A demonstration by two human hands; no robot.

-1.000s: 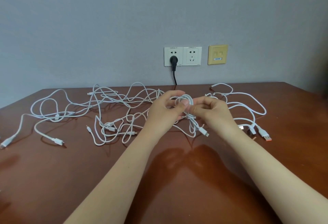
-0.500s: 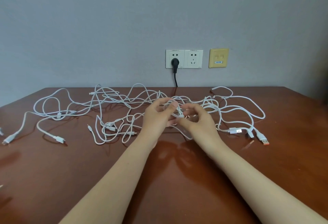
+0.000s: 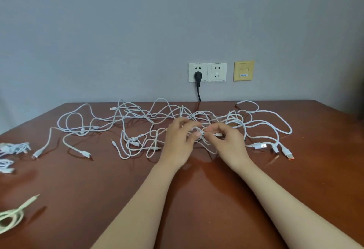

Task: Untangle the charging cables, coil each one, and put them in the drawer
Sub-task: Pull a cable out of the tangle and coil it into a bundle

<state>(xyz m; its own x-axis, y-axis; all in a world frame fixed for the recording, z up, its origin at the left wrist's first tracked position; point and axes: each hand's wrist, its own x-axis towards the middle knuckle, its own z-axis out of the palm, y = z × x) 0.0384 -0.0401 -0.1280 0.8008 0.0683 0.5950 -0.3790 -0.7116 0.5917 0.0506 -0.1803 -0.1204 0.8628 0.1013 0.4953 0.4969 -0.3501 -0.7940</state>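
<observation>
A tangle of white charging cables (image 3: 137, 118) sprawls across the far half of the brown table (image 3: 98, 189). My left hand (image 3: 180, 142) and my right hand (image 3: 230, 142) meet at its middle, low over the tabletop. Both pinch a small coiled white cable (image 3: 200, 131) between thumb and fingertips. A plug end (image 3: 217, 134) sticks out under my right fingers. Loose cable ends with an orange-tipped USB plug (image 3: 288, 154) lie to the right. No drawer is in view.
Bundled white cables (image 3: 13, 148) lie at the left table edge, with a cream coiled cable (image 3: 11, 217) nearer me. On the wall behind are a double socket (image 3: 207, 71) with a black plug (image 3: 197, 77) and a yellow data plate (image 3: 243, 70).
Both hands have come down from above the table to just over it, still holding the small coil. The view has tipped down, so the bundles at the left edge now show.
</observation>
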